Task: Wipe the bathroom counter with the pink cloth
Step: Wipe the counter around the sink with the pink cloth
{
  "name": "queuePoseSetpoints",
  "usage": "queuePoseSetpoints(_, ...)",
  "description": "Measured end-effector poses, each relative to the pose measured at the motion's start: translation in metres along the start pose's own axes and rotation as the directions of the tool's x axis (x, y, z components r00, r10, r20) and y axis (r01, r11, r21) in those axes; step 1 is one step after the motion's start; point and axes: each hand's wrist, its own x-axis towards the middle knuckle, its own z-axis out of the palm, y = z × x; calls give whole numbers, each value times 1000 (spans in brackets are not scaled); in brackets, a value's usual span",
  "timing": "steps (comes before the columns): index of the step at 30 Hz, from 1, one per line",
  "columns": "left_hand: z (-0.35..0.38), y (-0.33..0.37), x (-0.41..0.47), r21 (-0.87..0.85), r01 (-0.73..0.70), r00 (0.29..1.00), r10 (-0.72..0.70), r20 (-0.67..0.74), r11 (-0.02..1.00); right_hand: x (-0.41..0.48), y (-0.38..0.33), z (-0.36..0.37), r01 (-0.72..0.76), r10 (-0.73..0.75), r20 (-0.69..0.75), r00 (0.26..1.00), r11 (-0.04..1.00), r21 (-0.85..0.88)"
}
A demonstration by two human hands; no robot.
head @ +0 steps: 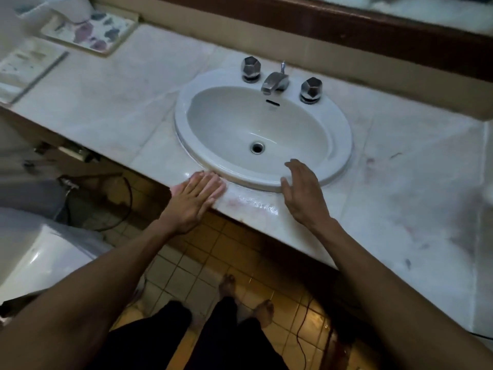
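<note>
The white marble bathroom counter (pixel 400 182) runs from upper left to lower right, with an oval white sink (pixel 338 145) set into it. My left hand (pixel 196 200) lies flat, palm down, on the counter's front edge just left of the sink. My right hand (pixel 304 190) hovers over the sink's front rim, fingers loosely spread, holding nothing. A wet, shiny patch with faint pink smears (pixel 253 204) sits between my hands. No pink cloth is in view.
A metal faucet (pixel 274 82) with two faceted knobs stands behind the basin. A patterned tray (pixel 90 33) and papers (pixel 26 65) lie at the counter's far left. A toilet (pixel 34 252) is at the lower left. My bare feet (pixel 248 297) stand on yellow floor tiles beside a cable (pixel 306 316).
</note>
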Motion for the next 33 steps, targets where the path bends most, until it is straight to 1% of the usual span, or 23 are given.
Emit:
queuePoseSetpoints(2,-3,-17,5,-88,253,966,-256,-33,964,7,-13,16,20,-16,129,991,999,-34)
queuePoseSetpoints(3,-5,-22,9,-125,332,940,-339,-41,935,11,-20,24,29,-16,181,983,997,-72)
queuePoseSetpoints(5,-5,-19,20,-198,413,901,-431,-55,889,18,-30,39,40,-2,230,973,986,-161)
queuePoseSetpoints(8,3,10,21,-265,503,831,-544,-112,823,27,-47,55,7,35,217,976,982,-189)
queuePoseSetpoints(9,7,18,19,-260,504,825,-548,-138,824,30,-53,59,4,38,214,976,981,-194)
queuePoseSetpoints(10,9,24,16,-254,485,833,-531,-158,837,33,-60,63,6,38,217,975,980,-200)
queuePoseSetpoints(11,10,21,14,-243,444,857,-488,-168,863,36,-65,65,10,37,220,975,978,-206)
queuePoseSetpoints(13,8,-3,10,-197,306,926,-339,-163,931,43,-74,69,14,38,232,972,976,-218)
queuePoseSetpoints(14,7,-25,10,-167,260,944,-286,-162,951,47,-77,71,19,39,249,968,974,-227)
queuePoseSetpoints(15,5,-50,11,-130,248,947,-268,-176,960,53,-80,73,24,41,267,963,972,-233)
queuePoseSetpoints(17,-8,-103,24,-106,336,920,-350,-175,936,61,-87,77,19,55,306,950,972,-235)
queuePoseSetpoints(19,-22,-136,42,-143,454,875,-470,-114,880,70,-95,82,8,67,340,938,977,-215)
queuePoseSetpoints(20,-25,-140,52,-180,503,847,-523,-95,846,75,-100,86,-2,73,354,932,980,-198)
queuePoseSetpoints(22,-25,-128,66,-233,577,785,-610,-106,783,85,-109,93,-33,93,381,920,986,-163)
queuePoseSetpoints(23,-25,-121,68,-237,579,776,-616,-131,780,92,-114,98,-48,102,391,915,988,-146)
queuePoseSetpoints(24,-23,-117,66,-216,545,802,-579,-147,810,98,-120,103,-66,111,399,910,990,-125)
queuePoseSetpoints(25,-23,-121,62,-182,476,853,-502,-142,860,107,-127,109,-89,123,406,906,991,-100)
queuePoseSetpoints(27,-31,-152,57,-123,237,965,-248,-85,964,124,-141,121,-136,145,406,902,989,-52)
queuePoseSetpoints(28,-38,-177,58,-91,130,988,-137,-76,987,134,-151,128,-151,152,406,901,988,-35)
queuePoseSetpoints(29,-44,-204,60,-64,84,993,-89,-75,994,144,-160,134,-160,156,408,900,987,-24)
queuePoseSetpoints(30,-50,-232,66,-50,109,989,-113,-99,993,155,-170,141,-167,161,407,899,986,-21)
queuePoseSetpoints(31,-57,-259,76,-65,184,975,-190,-115,981,167,-179,147,-181,172,404,898,983,-18)
queuePoseSetpoints(33,-69,-298,100,-126,350,924,-364,-115,928,186,-193,156,-189,178,395,901,982,-11)
